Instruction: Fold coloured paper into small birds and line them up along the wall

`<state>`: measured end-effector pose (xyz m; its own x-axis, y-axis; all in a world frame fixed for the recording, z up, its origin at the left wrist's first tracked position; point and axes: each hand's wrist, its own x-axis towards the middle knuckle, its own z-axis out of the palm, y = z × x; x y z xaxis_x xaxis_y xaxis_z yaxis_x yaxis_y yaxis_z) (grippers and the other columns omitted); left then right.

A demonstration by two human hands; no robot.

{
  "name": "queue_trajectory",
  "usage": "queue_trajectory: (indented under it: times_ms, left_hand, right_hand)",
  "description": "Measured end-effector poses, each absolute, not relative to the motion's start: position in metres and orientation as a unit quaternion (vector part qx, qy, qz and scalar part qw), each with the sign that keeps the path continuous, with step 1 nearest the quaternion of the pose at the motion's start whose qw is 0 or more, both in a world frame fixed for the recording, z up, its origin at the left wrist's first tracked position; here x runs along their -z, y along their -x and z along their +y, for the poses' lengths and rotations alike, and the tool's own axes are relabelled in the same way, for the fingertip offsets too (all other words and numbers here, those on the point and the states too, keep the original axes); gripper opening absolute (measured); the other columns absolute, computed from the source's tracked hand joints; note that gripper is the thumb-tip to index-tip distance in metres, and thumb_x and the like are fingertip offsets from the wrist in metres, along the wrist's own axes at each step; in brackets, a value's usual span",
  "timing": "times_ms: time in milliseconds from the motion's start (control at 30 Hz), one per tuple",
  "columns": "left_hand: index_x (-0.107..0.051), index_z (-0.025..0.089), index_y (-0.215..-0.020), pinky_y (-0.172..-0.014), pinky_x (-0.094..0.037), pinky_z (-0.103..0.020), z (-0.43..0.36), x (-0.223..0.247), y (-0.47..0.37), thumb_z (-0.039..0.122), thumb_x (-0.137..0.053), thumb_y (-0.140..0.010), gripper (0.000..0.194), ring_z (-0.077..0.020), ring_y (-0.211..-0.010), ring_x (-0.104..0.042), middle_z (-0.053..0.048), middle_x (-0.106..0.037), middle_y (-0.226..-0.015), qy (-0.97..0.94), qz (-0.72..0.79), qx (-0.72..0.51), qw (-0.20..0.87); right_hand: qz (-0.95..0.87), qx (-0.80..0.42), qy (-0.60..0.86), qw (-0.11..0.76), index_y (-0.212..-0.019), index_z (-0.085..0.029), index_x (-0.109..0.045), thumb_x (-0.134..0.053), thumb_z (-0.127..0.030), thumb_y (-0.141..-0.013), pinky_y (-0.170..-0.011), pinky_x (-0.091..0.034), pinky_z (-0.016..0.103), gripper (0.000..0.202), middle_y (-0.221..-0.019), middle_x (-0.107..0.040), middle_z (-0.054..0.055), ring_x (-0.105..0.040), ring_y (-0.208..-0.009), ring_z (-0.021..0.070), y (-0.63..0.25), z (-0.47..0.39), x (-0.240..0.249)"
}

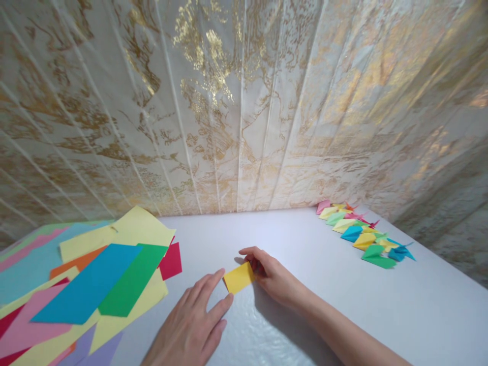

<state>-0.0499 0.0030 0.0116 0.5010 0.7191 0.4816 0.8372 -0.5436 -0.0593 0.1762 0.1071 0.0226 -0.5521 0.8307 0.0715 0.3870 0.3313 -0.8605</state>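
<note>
A small yellow folded paper (239, 277) lies near the middle of the white table. My right hand (269, 272) grips its right edge, with the thumb and some fingertips hidden behind the curled hand. At the paper's left side is my left hand (198, 312), fingers spread, the index fingertip by the upper left corner and the thumb tip at the lower left corner. Nothing is gripped in the left hand.
Overlapping coloured sheets, among them a blue one (91, 284) and a green one (133, 279), cover the table's left. Folded paper figures (353, 234) stand in rows at the back right. A gold-patterned curtain (229, 112) hangs behind the white table (381, 310).
</note>
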Motion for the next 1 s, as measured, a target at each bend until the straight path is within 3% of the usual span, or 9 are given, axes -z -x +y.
queue_trajectory:
  times_ms: [133,200,300,400,600,800,1000]
  left_hand:
    - [-0.061,0.028,-0.124,-0.099,-0.053,-0.043,0.001,-0.003,0.046,0.009,-0.044,-0.091,0.042,-0.0273,-0.132,-0.051,-0.009,-0.041,-0.157,0.84,-0.469,0.232,0.145]
    - [-0.054,0.026,-0.135,-0.102,-0.051,-0.038,0.001,-0.002,0.043,0.008,-0.042,-0.091,0.049,-0.0242,-0.132,-0.051,-0.008,-0.046,-0.154,0.842,-0.461,0.241,0.142]
    - [-0.04,0.017,-0.148,-0.101,-0.05,-0.03,0.002,-0.006,0.043,0.014,-0.043,-0.092,0.056,-0.0203,-0.128,-0.054,-0.009,-0.058,-0.143,0.833,-0.475,0.257,0.119]
    - [-0.046,0.019,-0.144,-0.1,-0.05,-0.029,0.003,-0.01,0.047,0.015,-0.045,-0.092,0.052,-0.0194,-0.125,-0.057,-0.005,-0.065,-0.135,0.849,-0.453,0.239,0.131]
    - [-0.061,0.022,-0.128,-0.095,-0.05,-0.029,0.006,-0.005,0.051,0.022,-0.044,-0.095,0.037,-0.0202,-0.119,-0.061,-0.004,-0.068,-0.133,0.878,-0.37,0.228,0.199]
    - [-0.063,0.022,-0.125,-0.091,-0.051,-0.032,0.0,-0.018,0.044,0.022,-0.053,-0.092,0.034,-0.0223,-0.113,-0.065,-0.006,-0.07,-0.129,0.885,-0.387,0.167,0.2]
    - [-0.068,0.016,-0.113,-0.086,-0.05,-0.032,-0.001,-0.024,0.041,0.022,-0.048,-0.096,0.027,-0.0197,-0.095,-0.069,-0.006,-0.077,-0.11,0.885,-0.361,0.188,0.226]
  right_hand:
    - [-0.762,-0.464,0.371,0.258,-0.128,-0.023,-0.058,-0.055,0.003,-0.069,-0.092,-0.046,0.035,0.065,-0.11,-0.062,0.005,-0.059,-0.1,0.0197,-0.181,0.105,-0.026]
    - [-0.771,-0.453,0.365,0.26,-0.123,-0.023,-0.062,-0.056,0.005,-0.067,-0.09,-0.047,0.034,0.062,-0.105,-0.062,0.004,-0.059,-0.097,0.0195,-0.18,0.103,-0.028]
    - [-0.815,-0.395,0.317,0.283,-0.095,-0.02,-0.069,-0.051,0.009,-0.067,-0.084,-0.045,0.031,0.044,-0.089,-0.062,0.002,-0.056,-0.091,0.0187,-0.176,0.103,-0.028]
    - [-0.865,-0.312,0.252,0.301,-0.078,-0.02,-0.066,-0.053,0.011,-0.071,-0.083,-0.043,0.031,0.034,-0.084,-0.063,0.002,-0.054,-0.09,0.0187,-0.175,0.105,-0.026]
    - [-0.934,-0.175,0.208,0.233,-0.09,-0.02,-0.068,-0.055,0.003,-0.086,-0.084,-0.041,0.034,0.027,-0.098,-0.068,0.005,-0.053,-0.093,0.0208,-0.192,0.1,-0.034]
    - [-0.928,-0.215,0.242,0.185,-0.095,-0.021,-0.069,-0.065,-0.018,-0.093,-0.082,-0.043,0.033,0.006,-0.102,-0.068,0.006,-0.058,-0.09,0.0201,-0.203,0.084,-0.047]
    - [-0.884,-0.261,0.325,0.212,-0.081,-0.019,-0.063,-0.066,-0.014,-0.091,-0.078,-0.042,0.032,0.012,-0.084,-0.063,0.002,-0.055,-0.081,0.0185,-0.189,0.078,-0.04]
